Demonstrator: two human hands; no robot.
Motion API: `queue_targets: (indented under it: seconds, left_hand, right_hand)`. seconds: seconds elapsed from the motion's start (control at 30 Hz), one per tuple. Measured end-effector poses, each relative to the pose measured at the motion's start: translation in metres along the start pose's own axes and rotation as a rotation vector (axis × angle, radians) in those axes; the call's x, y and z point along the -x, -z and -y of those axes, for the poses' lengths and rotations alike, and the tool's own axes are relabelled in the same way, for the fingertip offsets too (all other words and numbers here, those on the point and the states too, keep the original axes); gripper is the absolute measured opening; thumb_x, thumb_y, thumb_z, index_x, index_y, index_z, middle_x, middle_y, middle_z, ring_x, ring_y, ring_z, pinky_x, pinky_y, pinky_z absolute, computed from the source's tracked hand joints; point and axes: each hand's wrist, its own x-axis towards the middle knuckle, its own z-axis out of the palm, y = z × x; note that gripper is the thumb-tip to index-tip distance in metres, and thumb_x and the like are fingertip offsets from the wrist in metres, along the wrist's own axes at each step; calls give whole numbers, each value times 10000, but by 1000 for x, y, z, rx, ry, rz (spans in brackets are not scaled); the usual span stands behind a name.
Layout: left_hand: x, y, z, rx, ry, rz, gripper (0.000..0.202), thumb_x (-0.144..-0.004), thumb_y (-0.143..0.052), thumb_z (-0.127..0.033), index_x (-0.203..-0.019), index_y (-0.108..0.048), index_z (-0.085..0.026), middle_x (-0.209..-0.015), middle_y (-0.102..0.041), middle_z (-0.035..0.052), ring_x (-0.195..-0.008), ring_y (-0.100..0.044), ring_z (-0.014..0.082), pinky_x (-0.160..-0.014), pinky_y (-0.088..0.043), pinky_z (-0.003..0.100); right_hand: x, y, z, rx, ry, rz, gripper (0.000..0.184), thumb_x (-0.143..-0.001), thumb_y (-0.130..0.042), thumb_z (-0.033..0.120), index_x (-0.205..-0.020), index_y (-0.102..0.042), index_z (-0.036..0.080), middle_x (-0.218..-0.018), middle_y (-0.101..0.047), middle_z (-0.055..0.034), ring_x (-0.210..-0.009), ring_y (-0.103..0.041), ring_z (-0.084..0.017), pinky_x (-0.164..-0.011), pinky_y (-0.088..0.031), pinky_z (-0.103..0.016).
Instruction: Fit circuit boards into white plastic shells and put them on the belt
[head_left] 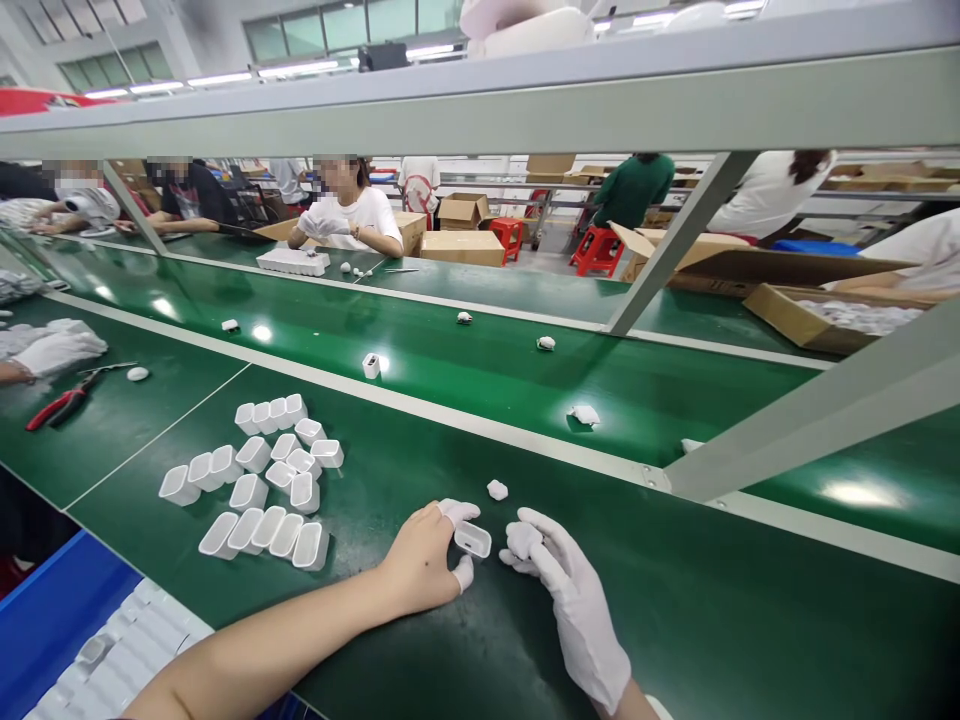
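My left hand (431,560), with white covers on some fingertips, grips a small white open-topped plastic box (473,541) above the green bench. My right hand (574,605) wears a white glove. Its thumb and fingers are closed on a small rounded white piece (523,541) just right of the box, with a gap between them. Another small white piece (497,489) lies on the bench beyond both hands. To the left, several similar white boxes (253,454) stand in loose rows and clusters, their openings facing up.
Beyond a pale rail (420,408), a green conveyor belt (315,345) carries scattered small white parts. Slanted metal posts (825,400) rise at right. Pliers (64,402) lie at left near a co-worker's gloved hand (60,348). A blue bin (71,590) holds white trays at lower left.
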Motion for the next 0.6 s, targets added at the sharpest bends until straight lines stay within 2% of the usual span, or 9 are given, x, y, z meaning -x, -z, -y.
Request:
queue_targets:
  seconds: [0.07,0.13,0.23,0.33,0.43,0.53,0.6]
  left_hand:
    - [0,2,0,32,4,7,641,-666,-583,-114,-1287,-441,-185,-1238,-564,92,-1084,-547,276,-958,-458,458]
    - [-1,4,-2,52,3,16,702,-655,-632,-153,-1318,-405,-186,-1288,-522,107,-1132,-519,295,-991,-436,482]
    - [-1,3,-3,71,5,8,729,-657,-707,-247,-1312,-393,-180,-1305,-482,131,-1165,-491,318,-999,-423,508]
    - [0,-1,-2,136,16,-15,640,-708,-674,-223,-1287,-401,-193,-1268,-480,122,-1093,-536,271,-945,-471,452]
    - [1,-3,-1,238,-38,12,666,-708,-601,-119,-1322,-359,-215,-1267,-472,106,-1033,-565,216,-930,-484,397]
    - [1,-1,-2,236,-59,23,730,-666,-606,-93,-1338,-339,-195,-1289,-461,116,-1156,-495,253,-1012,-420,434]
    - [0,2,-3,165,4,0,681,-643,-670,-151,-1271,-406,-163,-1241,-489,130,-1155,-471,301,-998,-409,484]
  right_hand:
    - [1,0,0,7,9,-8,564,-737,-724,520,-1169,-522,219,-972,-643,-49,-894,-623,-214,-919,-498,-415]
    - [2,-3,0,20,18,-3,645,-697,-772,485,-1221,-492,234,-1102,-628,-69,-1037,-596,-230,-1004,-449,-424]
    - [3,-7,-3,28,2,77,665,-701,-771,475,-1253,-478,245,-1246,-577,-92,-1152,-554,-239,-1055,-411,-428]
    - [3,-7,-6,32,-1,128,625,-707,-761,489,-1218,-503,240,-1185,-613,-93,-1110,-588,-241,-1029,-435,-429]
    - [2,-6,-8,39,30,128,600,-717,-747,498,-1198,-514,224,-1042,-665,-88,-979,-643,-243,-954,-479,-440]
    - [2,-6,-7,48,45,93,598,-718,-742,497,-1195,-514,217,-977,-679,-82,-901,-659,-239,-910,-500,-446]
    - [4,-6,-6,76,48,58,596,-705,-754,474,-1193,-520,225,-1039,-673,-88,-962,-648,-246,-937,-493,-451]
